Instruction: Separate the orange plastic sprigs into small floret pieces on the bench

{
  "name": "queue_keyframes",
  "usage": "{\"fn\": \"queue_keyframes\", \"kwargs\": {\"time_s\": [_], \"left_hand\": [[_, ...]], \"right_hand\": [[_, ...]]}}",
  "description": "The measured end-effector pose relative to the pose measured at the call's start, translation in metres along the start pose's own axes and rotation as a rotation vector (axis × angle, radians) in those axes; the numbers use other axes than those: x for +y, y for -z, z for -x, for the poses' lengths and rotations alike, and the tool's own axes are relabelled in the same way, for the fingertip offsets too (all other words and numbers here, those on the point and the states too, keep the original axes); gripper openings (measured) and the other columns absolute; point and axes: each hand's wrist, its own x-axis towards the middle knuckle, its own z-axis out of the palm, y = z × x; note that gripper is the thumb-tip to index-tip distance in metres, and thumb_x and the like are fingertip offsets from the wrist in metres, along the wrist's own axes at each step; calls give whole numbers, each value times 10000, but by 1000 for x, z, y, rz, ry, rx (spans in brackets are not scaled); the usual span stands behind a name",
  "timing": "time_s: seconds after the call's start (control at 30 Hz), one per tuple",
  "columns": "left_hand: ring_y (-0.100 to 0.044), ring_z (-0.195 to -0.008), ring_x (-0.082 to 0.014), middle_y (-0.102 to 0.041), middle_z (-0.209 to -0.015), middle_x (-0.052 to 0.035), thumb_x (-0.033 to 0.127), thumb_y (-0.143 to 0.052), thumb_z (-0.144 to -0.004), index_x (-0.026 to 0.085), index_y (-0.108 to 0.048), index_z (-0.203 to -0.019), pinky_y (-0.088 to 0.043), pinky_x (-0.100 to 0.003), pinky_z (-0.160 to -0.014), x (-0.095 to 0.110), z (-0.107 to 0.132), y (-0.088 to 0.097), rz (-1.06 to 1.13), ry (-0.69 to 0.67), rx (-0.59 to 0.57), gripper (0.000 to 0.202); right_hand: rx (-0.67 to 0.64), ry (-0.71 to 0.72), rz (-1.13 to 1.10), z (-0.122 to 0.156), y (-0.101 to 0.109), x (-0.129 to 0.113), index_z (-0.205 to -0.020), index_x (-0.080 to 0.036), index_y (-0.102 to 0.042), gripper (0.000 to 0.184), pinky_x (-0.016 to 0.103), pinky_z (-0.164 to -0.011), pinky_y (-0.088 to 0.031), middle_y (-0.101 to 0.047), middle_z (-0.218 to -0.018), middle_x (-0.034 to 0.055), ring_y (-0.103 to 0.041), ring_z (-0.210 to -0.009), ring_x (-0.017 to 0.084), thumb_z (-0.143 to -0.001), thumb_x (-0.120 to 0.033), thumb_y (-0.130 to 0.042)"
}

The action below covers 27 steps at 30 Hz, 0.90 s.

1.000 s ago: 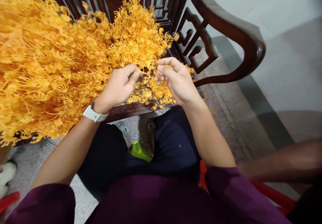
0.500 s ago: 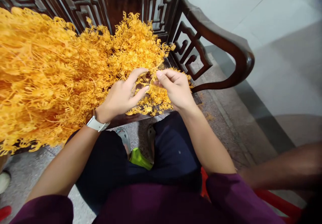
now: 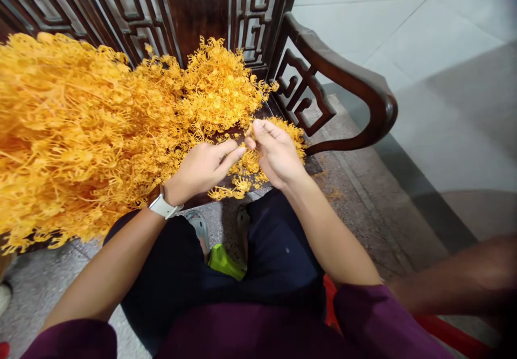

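Dark carved wooden bench (image 3: 197, 9) over a speckled stone floor (image 3: 355, 213); a co-worker's forearm (image 3: 456, 275) intrudes at right, above a red stool (image 3: 448, 337). Orange dried sprigs (image 3: 81, 133) lie heaped on the seat. My right hand (image 3: 278, 154) pinches sprigs between its fingers (image 3: 260, 130). My left hand (image 3: 197, 173), white watch (image 3: 162, 206) on the wrist, has its fingers (image 3: 230, 154) pressed together; any grip is hard to make out.

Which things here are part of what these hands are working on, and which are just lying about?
Being worked on:
- left hand
- right hand
- orange branching sprigs

Just around:
- carved dark wooden seat
- white wristwatch
- grey sandal
- green object
- red object
- another person's forearm
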Motion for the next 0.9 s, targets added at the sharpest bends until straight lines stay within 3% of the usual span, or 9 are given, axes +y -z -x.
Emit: {"fn": "queue_keyframes", "kwargs": {"time_s": [0.3,0.57,0.67,0.77,0.9], "left_hand": [[-553,-573,-188,-654,-670,-34,483,-362,-1117,227,-706,-917,-272,-340,-599,3,1,-9,-187,-87,-86,473],[-553,-570,-191,-633,-653,-25,471,-382,-1113,229,-701,-929,-290,-340,-600,6,2,-8,-154,-96,-102,440],[-531,-564,-166,-589,-644,-1,452,-400,-1111,218,-667,-918,-296,-325,-599,2,1,-6,-53,-33,-52,404],[-471,-539,-134,-513,-614,29,446,-428,-1103,207,-592,-838,-293,-311,-582,-1,0,-2,87,64,0,393],[-423,-574,-126,-463,-640,35,459,-473,-1086,203,-543,-792,-302,-305,-580,-5,-3,0,257,127,77,397]], "right_hand": [[32,9,56,4,-7,7,-789,-253,-608,499,309,-551,-264,-342,-646,-49,-262,-590,129,-843,-722,-773],[74,-25,11,3,-9,7,-865,-262,-664,465,319,-564,-280,-352,-638,-55,-303,-583,128,-841,-713,-776],[82,-78,-67,-2,-3,5,-955,-246,-703,443,310,-615,-373,-484,-665,-38,-453,-640,135,-832,-659,-808],[92,-133,-157,-6,4,4,-1021,-230,-697,421,310,-734,-481,-685,-821,18,-627,-826,167,-792,-544,-858],[125,-203,-167,-6,10,4,-1078,-242,-670,419,309,-744,-498,-775,-1054,58,-668,-918,182,-772,-458,-858]]}}
